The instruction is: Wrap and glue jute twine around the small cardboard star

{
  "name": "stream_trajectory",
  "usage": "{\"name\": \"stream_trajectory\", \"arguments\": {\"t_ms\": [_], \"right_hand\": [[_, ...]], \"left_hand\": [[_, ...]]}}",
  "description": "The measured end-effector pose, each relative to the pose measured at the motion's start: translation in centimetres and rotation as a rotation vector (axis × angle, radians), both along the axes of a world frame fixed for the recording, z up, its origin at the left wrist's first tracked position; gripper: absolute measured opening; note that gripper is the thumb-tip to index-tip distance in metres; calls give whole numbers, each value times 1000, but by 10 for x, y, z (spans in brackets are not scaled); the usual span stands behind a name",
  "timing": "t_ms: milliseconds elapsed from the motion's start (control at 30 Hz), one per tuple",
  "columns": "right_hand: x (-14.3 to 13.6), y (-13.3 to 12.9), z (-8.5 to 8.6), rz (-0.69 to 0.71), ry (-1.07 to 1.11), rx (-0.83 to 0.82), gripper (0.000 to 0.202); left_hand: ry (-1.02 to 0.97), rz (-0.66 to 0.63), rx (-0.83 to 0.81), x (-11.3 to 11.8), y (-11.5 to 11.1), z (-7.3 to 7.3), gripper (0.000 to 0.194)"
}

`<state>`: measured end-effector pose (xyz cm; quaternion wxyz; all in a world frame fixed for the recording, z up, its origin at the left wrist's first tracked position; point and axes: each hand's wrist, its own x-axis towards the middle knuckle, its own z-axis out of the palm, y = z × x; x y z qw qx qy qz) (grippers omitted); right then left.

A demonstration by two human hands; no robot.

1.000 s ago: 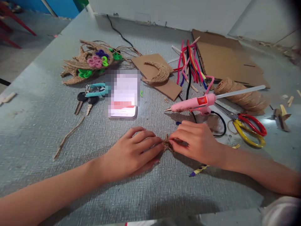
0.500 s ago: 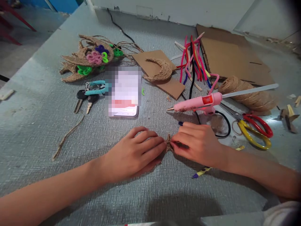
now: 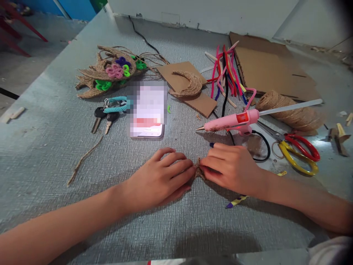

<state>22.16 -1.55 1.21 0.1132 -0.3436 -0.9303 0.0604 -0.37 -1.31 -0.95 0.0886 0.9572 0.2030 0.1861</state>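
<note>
Between my two hands, low over the grey table, is a small brown twine piece [image 3: 199,172], mostly hidden by the fingers. My left hand [image 3: 161,176] grips its left side with the fingers pressed together. On its right side my right hand [image 3: 231,167] pinches it between thumb and fingers. A pink glue gun [image 3: 231,121] lies just beyond my right hand, its metal tip pointing left. Partly under my right wrist lies a yellow and purple pencil [image 3: 236,201]. A twine crescent [image 3: 190,84] rests on cut cardboard [image 3: 204,103] farther back.
A phone [image 3: 149,110] and keys [image 3: 97,116] lie left of centre, behind them twine shapes with fuzzy flowers [image 3: 114,71]. Pipe cleaners [image 3: 226,70], a cardboard sheet [image 3: 273,70], a twine roll [image 3: 289,110] and scissors [image 3: 299,158] occupy the right. A loose strand [image 3: 82,162] lies left.
The view has shifted slightly, so the objects at the left appear a little farther right and lower. Both hands keep their hold on the twine piece, which looks slightly turned.
</note>
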Motion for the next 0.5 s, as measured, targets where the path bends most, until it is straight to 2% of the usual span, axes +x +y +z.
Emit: {"name": "stream_trajectory", "arguments": {"t_ms": [233,500], "right_hand": [[1,2,9,-73,56,-201,13],[-4,5,10,-143,32,-257,10]], "left_hand": [[32,10,23,1,0,1,24],[25,-1,13,0,0,-1,25]]}}
